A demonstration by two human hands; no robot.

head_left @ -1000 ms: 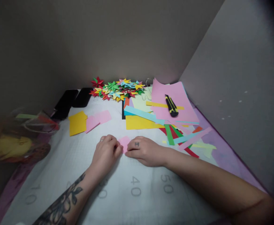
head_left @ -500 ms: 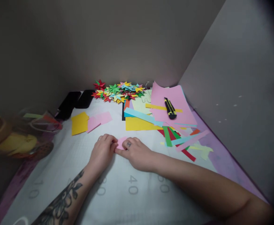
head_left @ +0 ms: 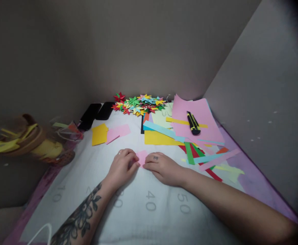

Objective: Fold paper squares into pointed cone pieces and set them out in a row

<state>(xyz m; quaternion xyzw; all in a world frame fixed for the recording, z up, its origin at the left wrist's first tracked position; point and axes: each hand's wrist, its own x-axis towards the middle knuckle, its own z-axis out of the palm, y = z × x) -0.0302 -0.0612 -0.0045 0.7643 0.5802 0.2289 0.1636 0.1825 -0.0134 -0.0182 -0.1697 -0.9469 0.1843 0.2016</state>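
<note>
A small piece of pink paper (head_left: 142, 158) lies between my two hands near the middle of the white mat (head_left: 87, 170). My left hand (head_left: 123, 167) pinches its left edge between thumb and fingers. On the opposite side, my right hand (head_left: 164, 167) grips the right edge, fingers bent over it. The hands are a little apart, and the paper's middle shows between them. Just beyond my left hand are pink paper pieces (head_left: 122, 130) and a yellow paper square (head_left: 99, 134).
Folded paper stars (head_left: 138, 104) are heaped at the back wall. A utility knife (head_left: 193, 123) rests on pink sheets (head_left: 212, 119) at the right, with coloured strips (head_left: 189, 153) in front. Two black phone-like slabs (head_left: 91, 114) lie back left, near a pot-like brown and yellow object (head_left: 36, 143).
The view has swung left, so everything appears farther right. My hands have drawn slightly apart, and more of the pink paper shows between them.
</note>
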